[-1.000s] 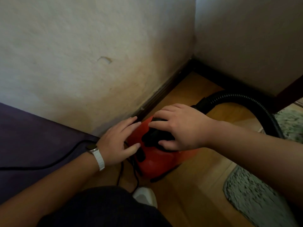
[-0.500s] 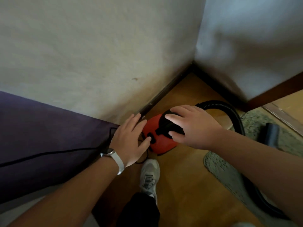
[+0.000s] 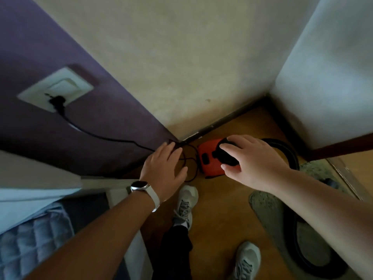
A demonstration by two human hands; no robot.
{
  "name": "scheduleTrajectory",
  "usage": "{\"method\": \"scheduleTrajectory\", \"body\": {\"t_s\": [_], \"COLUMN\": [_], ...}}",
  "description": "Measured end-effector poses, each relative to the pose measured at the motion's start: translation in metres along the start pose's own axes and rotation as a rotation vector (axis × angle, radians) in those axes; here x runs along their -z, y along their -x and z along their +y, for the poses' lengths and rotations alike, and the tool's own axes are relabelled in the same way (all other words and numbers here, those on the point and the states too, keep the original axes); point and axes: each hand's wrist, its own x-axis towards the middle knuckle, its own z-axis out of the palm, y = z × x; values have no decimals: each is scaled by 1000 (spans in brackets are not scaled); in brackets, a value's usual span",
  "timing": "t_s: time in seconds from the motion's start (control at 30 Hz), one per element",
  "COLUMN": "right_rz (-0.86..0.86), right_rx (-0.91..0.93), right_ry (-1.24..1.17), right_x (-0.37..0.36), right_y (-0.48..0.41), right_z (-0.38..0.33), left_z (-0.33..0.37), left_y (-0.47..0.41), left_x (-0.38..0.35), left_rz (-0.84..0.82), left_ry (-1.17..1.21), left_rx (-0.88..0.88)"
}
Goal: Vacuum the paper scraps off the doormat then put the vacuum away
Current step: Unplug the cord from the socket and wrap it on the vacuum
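Observation:
The small red vacuum (image 3: 209,161) with a black handle (image 3: 224,156) stands on the wooden floor in the wall corner. Its black hose (image 3: 293,158) loops right and down over the speckled grey doormat (image 3: 266,207). My right hand (image 3: 254,162) hovers over the handle with fingers spread and relaxed, well above the vacuum and gripping nothing. To the vacuum's left, my left hand (image 3: 163,168) is open above the coiled power cord (image 3: 189,164). The cord (image 3: 113,139) runs up the purple wall to a plug in the white socket (image 3: 56,89).
My two grey shoes (image 3: 185,203) (image 3: 246,259) stand on the floor below the vacuum. A bed with a quilted cover (image 3: 30,239) fills the lower left. Walls close the corner at the back and right. A dark nozzle part (image 3: 331,182) lies on the mat's far side.
The view has risen and pulled back from the vacuum. Both hands have lifted off its body and now hang above it. The wall socket and both shoes have come into view.

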Motion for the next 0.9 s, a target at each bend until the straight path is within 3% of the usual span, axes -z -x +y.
{"method": "scheduleTrajectory", "body": {"t_s": [0.13, 0.43, 0.67, 0.9], "right_rz": [-16, -41, -13, -77], "right_rx": [80, 160, 94, 9], "right_ry": [12, -45, -129, -212], "right_x": [34, 74, 76, 52], "right_y": [2, -50, -104, -162], "right_z": [-35, -123, -200, -256], "left_z": [-20, -99, -146, -167], "left_y": [47, 85, 49, 12], "left_x": [33, 116, 149, 148], "left_rz": [24, 201, 144, 220], "left_ry": [17, 22, 407, 675], "left_rx": [170, 337, 670, 619]}}
